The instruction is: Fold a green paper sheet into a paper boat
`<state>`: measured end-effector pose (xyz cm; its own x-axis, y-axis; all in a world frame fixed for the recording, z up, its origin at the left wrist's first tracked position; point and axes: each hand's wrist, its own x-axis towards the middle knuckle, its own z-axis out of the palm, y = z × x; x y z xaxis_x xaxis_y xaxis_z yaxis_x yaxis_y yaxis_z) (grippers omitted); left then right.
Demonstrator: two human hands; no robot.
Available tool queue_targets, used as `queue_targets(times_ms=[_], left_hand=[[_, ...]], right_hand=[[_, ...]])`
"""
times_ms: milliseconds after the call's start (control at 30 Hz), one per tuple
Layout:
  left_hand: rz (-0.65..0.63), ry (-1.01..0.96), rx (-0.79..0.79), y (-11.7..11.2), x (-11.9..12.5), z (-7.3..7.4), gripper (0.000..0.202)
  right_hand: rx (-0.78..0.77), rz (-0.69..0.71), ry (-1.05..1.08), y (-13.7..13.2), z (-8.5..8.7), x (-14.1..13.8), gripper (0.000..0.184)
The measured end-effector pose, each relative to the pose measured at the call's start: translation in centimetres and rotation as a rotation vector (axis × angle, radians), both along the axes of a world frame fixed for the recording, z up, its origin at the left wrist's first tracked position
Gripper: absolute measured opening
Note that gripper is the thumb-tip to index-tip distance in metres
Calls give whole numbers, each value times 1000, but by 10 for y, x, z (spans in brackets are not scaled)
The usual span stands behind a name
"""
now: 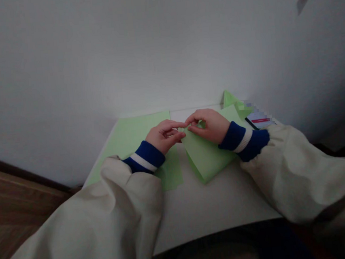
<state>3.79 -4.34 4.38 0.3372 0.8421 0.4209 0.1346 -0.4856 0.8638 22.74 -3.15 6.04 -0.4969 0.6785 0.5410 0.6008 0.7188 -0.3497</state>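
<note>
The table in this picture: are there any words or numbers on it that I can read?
No words can be read: the white item with a red stripe, at the far edge of the white table, is too blurred, and the folded green paper shows no writing.

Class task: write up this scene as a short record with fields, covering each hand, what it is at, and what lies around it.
left hand: fingertips meet the right hand's fingers
right hand: fingers pinched at the upper end of the folded green paper
beside left hand: flat green paper sheet, partly under the left forearm
behind right hand: folded green paper piece
far corner: blurred dark-edged item
surface: white table
sleeves: cream jacket sleeves, blue white-striped cuffs
</note>
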Motion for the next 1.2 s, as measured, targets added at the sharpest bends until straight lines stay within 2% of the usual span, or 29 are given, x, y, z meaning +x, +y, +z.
queue_targets(times_ms=[200, 433, 667, 800, 900, 1067, 1200], left_hand=[[-24, -11, 23, 2, -1, -1, 21], [15, 14, 47, 3, -2, -4, 21], [-47, -134, -335, 4, -1, -5, 37], [-38, -157, -443, 6, -1, -6, 33], [-26, -169, -419, 6, 0, -6, 29], [-6, -161, -343, 4, 1, -5, 29], [-18, -171, -287, 2, 1, -3, 30]], right_hand=[[88, -36, -61, 2, -1, 0, 18], [139, -35, -122, 1, 0, 3, 16], [117, -26, -93, 2, -3, 3, 13], [126, -11, -100, 3, -4, 4, 16], [121, -25, -99, 2, -3, 5, 18], [152, -136, -139, -2, 0, 4, 18], [93, -154, -107, -4, 2, 2, 19]])
